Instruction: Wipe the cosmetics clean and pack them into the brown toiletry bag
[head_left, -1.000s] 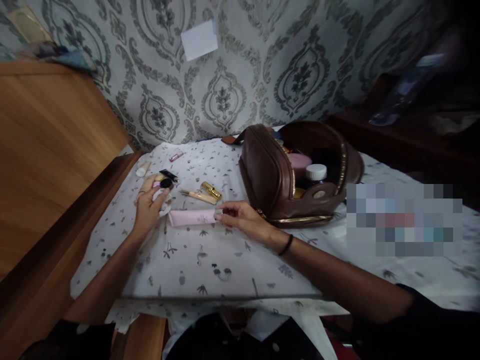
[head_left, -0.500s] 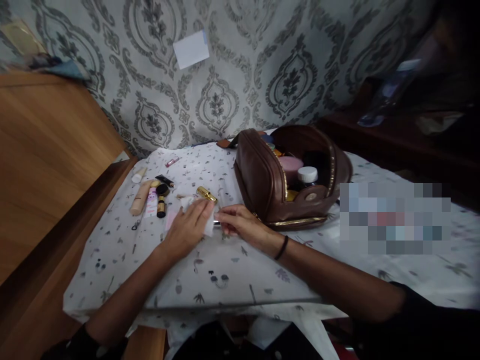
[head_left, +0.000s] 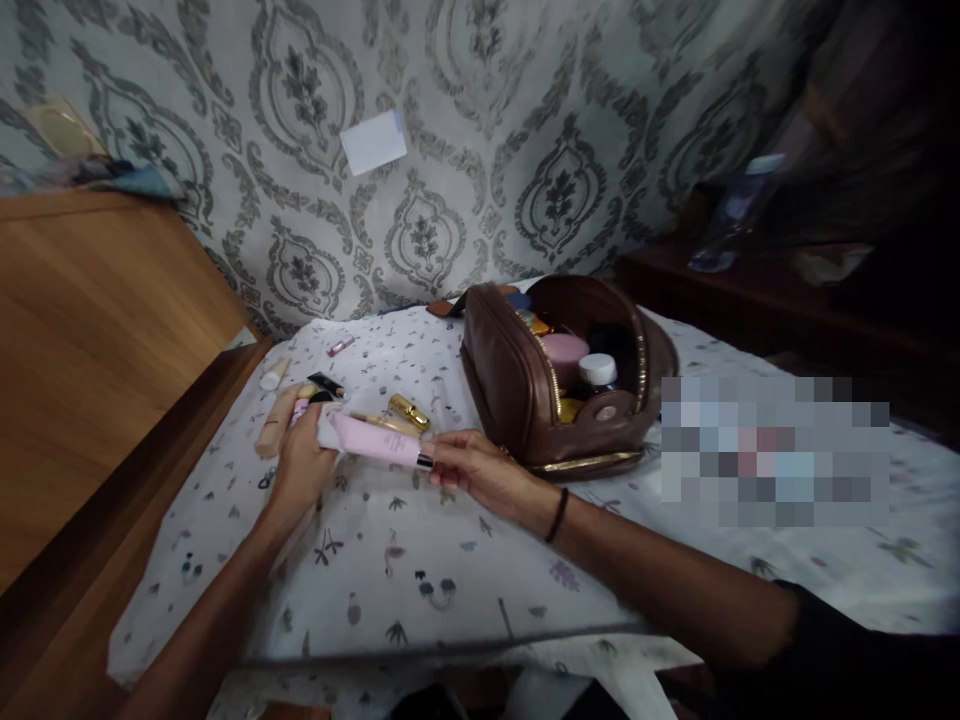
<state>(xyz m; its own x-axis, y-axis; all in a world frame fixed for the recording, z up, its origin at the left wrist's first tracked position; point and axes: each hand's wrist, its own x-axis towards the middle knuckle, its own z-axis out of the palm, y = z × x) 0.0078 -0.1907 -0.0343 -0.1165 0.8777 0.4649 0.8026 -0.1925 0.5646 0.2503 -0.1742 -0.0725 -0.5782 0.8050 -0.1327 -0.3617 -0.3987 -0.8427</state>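
A pink tube [head_left: 379, 440] lies level between my two hands above the patterned cloth. My right hand [head_left: 469, 465] pinches its silver cap end. At the other end, my left hand [head_left: 304, 450] is closed on a white tissue [head_left: 328, 425] against the tube. Just behind the tube is a gold lipstick case [head_left: 409, 411], with a thin brush-like item beside it. Left of these are a beige tube [head_left: 276, 422], a small cream tube [head_left: 275, 374] and a black item [head_left: 326, 384], partly behind my left hand.
An open brown bag [head_left: 502, 380] holding a white-capped bottle [head_left: 598, 372] and a pink item stands right of the hands. A small pink item [head_left: 340, 346] lies at the back. Wooden furniture [head_left: 97, 350] borders the left; a clear bottle [head_left: 739, 215] stands at right.
My left hand has slid left with the tissue, uncovering the pink tube. My right hand still holds the cap end. The view has tilted up slightly.
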